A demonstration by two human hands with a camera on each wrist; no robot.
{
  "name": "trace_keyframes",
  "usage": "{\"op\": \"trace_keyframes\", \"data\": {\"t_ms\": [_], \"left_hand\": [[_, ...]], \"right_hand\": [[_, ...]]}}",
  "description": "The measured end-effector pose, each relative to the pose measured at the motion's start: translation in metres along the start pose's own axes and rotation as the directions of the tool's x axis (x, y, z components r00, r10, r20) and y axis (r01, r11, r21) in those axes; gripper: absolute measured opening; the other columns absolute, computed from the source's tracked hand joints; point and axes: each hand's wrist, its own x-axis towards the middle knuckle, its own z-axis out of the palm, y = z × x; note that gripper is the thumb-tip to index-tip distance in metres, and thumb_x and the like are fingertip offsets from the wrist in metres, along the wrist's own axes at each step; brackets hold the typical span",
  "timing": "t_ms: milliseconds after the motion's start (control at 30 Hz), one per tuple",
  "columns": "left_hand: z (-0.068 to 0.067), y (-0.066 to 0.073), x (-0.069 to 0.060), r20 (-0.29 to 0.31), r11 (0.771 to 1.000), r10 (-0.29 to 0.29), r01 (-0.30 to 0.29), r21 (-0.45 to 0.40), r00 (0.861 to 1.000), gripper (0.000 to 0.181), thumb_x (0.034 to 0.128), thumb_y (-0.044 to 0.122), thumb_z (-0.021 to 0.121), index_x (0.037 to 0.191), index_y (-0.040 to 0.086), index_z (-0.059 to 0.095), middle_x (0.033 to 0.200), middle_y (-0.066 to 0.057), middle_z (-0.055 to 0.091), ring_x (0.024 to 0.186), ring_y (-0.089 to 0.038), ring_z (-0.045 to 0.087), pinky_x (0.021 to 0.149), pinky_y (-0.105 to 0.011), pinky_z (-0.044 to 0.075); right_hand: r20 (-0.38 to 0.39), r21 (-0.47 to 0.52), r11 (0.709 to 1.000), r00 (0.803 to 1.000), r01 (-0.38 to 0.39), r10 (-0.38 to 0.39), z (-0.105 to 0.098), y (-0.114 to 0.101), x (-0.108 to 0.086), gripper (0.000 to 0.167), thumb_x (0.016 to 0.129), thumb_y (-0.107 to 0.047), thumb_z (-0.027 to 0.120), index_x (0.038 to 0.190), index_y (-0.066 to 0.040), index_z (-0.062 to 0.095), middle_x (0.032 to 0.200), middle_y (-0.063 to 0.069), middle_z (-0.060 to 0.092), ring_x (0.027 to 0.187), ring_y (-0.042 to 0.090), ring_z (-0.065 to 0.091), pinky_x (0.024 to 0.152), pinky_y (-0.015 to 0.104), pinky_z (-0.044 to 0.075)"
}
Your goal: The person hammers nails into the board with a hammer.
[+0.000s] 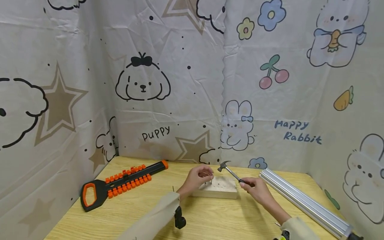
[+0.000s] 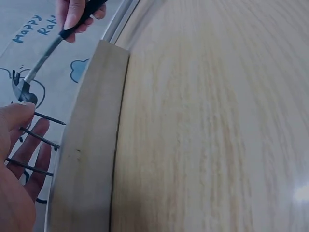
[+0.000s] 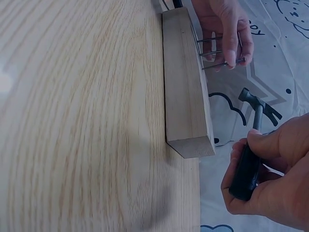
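Note:
A pale wooden block (image 1: 216, 194) lies on the table with three nails standing up from its top face. My left hand (image 1: 199, 180) is over the block, pinching the end nail (image 3: 216, 65) between thumb and finger. The other two nails, a middle nail (image 2: 41, 138) and a far nail (image 2: 30, 167), stand within the curve of that hand. A small claw hammer (image 1: 232, 172) with a black grip is in my right hand (image 1: 258, 190). Its metal head (image 3: 259, 105) is raised above the block, close to my left fingers but apart from the nails.
A black and orange rack-like tool holder (image 1: 129, 181) lies on the left of the wood-grain table (image 1: 210, 220). Along the right side runs a long silver metal rail (image 1: 303, 203). A printed cloth (image 1: 192, 100) hangs behind and around the table.

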Motion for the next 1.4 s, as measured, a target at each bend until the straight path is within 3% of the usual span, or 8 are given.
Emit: {"op": "trace_keyframes", "data": {"t_ms": [233, 500, 767, 900, 1133, 1300, 1400], "left_hand": [[0.001, -0.003, -0.005, -0.013, 0.999, -0.036, 0.036, 0.020, 0.999, 0.015, 0.0960, 0.003, 0.075, 0.109, -0.004, 0.071, 0.106, -0.020, 0.076, 0.088, -0.021, 0.071, 0.075, -0.019, 0.055], [0.001, -0.004, -0.004, -0.024, 0.997, -0.069, 0.069, 0.026, 0.997, 0.016, 0.0964, 0.007, 0.076, 0.110, -0.002, 0.072, 0.106, -0.015, 0.076, 0.088, -0.014, 0.069, 0.077, -0.019, 0.053], [0.002, -0.010, -0.004, -0.028, 0.999, -0.038, 0.037, -0.025, 0.999, 0.019, 0.0964, 0.009, 0.076, 0.111, -0.002, 0.072, 0.107, -0.019, 0.075, 0.087, -0.026, 0.070, 0.075, -0.021, 0.052], [0.002, -0.010, -0.004, -0.024, 0.998, -0.041, 0.040, -0.039, 0.999, 0.018, 0.0965, 0.009, 0.076, 0.110, -0.002, 0.072, 0.106, -0.019, 0.075, 0.086, -0.018, 0.070, 0.077, -0.021, 0.054], [0.002, -0.013, -0.005, -0.010, 0.998, 0.027, -0.028, -0.049, 1.000, 0.018, 0.0964, 0.003, 0.074, 0.110, -0.007, 0.069, 0.103, -0.015, 0.076, 0.084, -0.005, 0.068, 0.077, -0.022, 0.056], [0.001, -0.010, -0.005, -0.002, 0.997, -0.036, 0.036, -0.070, 0.999, 0.021, 0.0970, 0.006, 0.074, 0.113, -0.008, 0.069, 0.107, -0.021, 0.075, 0.087, -0.012, 0.070, 0.078, -0.020, 0.054], [0.003, -0.008, -0.005, -0.005, 0.996, -0.057, 0.056, -0.069, 0.998, 0.020, 0.0969, 0.006, 0.075, 0.113, -0.005, 0.070, 0.109, -0.023, 0.074, 0.089, -0.018, 0.071, 0.077, -0.020, 0.054]], "right_hand": [[0.001, 0.011, 1.000, 1.000, 0.005, -0.005, 0.005, -0.003, 0.000, 0.021, 0.097, -0.003, 0.072, 0.114, 0.010, 0.075, 0.104, 0.020, 0.077, 0.087, 0.019, 0.070, 0.068, 0.023, 0.056], [-0.041, -0.092, 0.989, 0.992, 0.113, -0.117, 0.002, -0.012, 0.000, 0.019, 0.098, -0.004, 0.072, 0.115, 0.003, 0.077, 0.104, 0.013, 0.077, 0.091, 0.024, 0.071, 0.075, 0.028, 0.058], [-0.026, -0.146, 0.974, 0.983, 0.174, -0.179, 0.000, -0.022, -0.001, 0.019, 0.098, -0.002, 0.071, 0.115, 0.001, 0.077, 0.097, 0.007, 0.072, 0.084, 0.014, 0.066, 0.074, 0.029, 0.060], [-0.016, -0.187, 0.971, 0.987, 0.151, -0.157, -0.001, -0.024, 0.000, 0.021, 0.099, -0.003, 0.069, 0.119, 0.003, 0.076, 0.096, 0.008, 0.071, 0.082, 0.014, 0.063, 0.069, 0.027, 0.057], [-0.008, -0.203, 0.966, 0.986, 0.160, -0.165, -0.004, -0.026, -0.001, 0.022, 0.099, -0.003, 0.069, 0.119, 0.004, 0.075, 0.097, 0.008, 0.071, 0.082, 0.015, 0.063, 0.067, 0.026, 0.055], [-0.014, -0.220, 0.951, 0.974, 0.217, -0.226, -0.005, -0.027, -0.001, 0.019, 0.099, -0.002, 0.070, 0.116, 0.001, 0.077, 0.090, 0.004, 0.069, 0.074, 0.009, 0.056, 0.062, 0.024, 0.050], [-0.053, -0.228, 0.931, 0.951, 0.286, -0.305, -0.006, -0.028, 0.000, 0.017, 0.098, -0.001, 0.071, 0.114, 0.000, 0.078, 0.088, 0.002, 0.067, 0.071, 0.007, 0.051, 0.060, 0.024, 0.045]]}}
